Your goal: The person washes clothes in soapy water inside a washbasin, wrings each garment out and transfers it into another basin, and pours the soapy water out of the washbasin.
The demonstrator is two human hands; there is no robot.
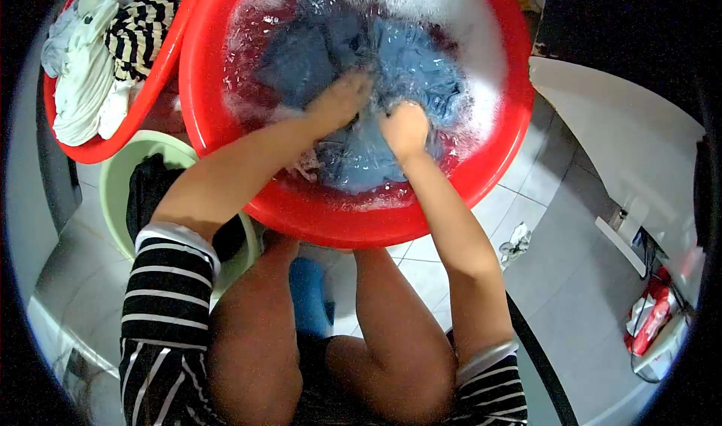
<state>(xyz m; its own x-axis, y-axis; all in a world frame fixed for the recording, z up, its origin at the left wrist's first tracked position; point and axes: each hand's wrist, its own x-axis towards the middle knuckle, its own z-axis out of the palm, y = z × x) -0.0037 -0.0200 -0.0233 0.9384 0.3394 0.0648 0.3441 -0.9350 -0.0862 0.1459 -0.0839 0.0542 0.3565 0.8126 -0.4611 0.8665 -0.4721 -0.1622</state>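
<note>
A large red basin (201, 118) holds soapy water with white foam and soaked blue cloth (417, 57). Both of my hands are over the cloth near the basin's middle. My left hand (344, 99) rests at the darker blue part, its fingertips blurred by splashing water. Just to its right, my right hand (406, 127) is closed in a fist around a fold of the blue cloth. More of the wet cloth spreads below and between my hands, partly under water.
At the upper left, a second red basin (96, 152) holds white and striped clothes. Below it stands a pale green bucket (114, 193) with dark cloth. A blue object (310, 294) lies between my legs. Red packaging (653, 317) is at the far right.
</note>
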